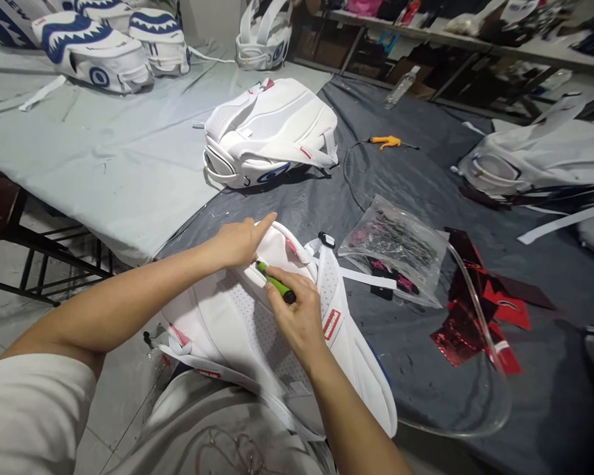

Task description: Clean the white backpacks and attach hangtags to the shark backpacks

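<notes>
A white backpack (228,316) leans across my lap and the table edge, its padded back panel and straps facing me. My right hand (297,310) is closed around a green pen-shaped tool (277,285) with a black end. The tool's front end meets the fabric near the top of the bag; its exact kind is not clear. My left hand (245,243) grips the bag's top edge just beside that end, with one finger stretched out along the edge. Its other fingers are partly hidden. A shoulder strap (334,310) with a red label hangs to the right of my right hand.
Another white backpack (277,132) lies just beyond. A clear plastic bag (396,244), red shiny scraps (475,316), a clear hose (480,310) and an orange air gun (386,141) lie to the right. More backpacks (94,56) stand back left; another (534,158) lies far right.
</notes>
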`<state>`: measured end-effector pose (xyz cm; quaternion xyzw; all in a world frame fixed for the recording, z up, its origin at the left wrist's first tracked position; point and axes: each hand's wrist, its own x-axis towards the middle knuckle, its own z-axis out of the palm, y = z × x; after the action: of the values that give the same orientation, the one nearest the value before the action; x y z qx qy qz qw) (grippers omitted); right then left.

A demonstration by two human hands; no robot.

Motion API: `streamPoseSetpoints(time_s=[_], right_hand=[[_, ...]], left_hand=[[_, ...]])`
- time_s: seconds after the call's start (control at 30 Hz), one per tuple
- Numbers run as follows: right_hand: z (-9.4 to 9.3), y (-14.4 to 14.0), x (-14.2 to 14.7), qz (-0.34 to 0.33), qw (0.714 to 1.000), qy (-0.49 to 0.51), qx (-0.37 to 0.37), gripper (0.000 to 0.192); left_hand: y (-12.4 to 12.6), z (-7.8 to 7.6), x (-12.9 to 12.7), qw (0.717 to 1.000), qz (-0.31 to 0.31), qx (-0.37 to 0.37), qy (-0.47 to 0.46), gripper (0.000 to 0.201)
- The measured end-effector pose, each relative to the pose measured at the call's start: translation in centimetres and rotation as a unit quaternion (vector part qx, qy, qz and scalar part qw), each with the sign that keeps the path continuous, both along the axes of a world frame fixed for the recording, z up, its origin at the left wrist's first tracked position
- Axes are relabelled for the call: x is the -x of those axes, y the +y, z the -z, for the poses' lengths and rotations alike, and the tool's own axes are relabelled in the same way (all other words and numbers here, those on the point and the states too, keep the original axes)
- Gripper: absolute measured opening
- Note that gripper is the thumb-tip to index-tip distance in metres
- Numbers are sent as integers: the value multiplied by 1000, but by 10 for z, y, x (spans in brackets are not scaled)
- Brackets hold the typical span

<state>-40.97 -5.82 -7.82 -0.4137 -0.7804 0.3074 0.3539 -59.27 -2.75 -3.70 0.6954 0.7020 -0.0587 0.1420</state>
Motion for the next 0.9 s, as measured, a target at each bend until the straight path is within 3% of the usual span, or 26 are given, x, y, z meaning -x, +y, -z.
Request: streamPoseSetpoints(time_s=[0.6, 0.9], right_hand=[[2, -2, -6, 19, 1000, 8, 21, 26], [3, -2, -5, -3, 999, 17, 45, 27]], left_hand=[[-1, 3, 1, 1000, 2, -11, -19, 92], [-2, 0, 0, 1000, -1, -4, -22, 91]])
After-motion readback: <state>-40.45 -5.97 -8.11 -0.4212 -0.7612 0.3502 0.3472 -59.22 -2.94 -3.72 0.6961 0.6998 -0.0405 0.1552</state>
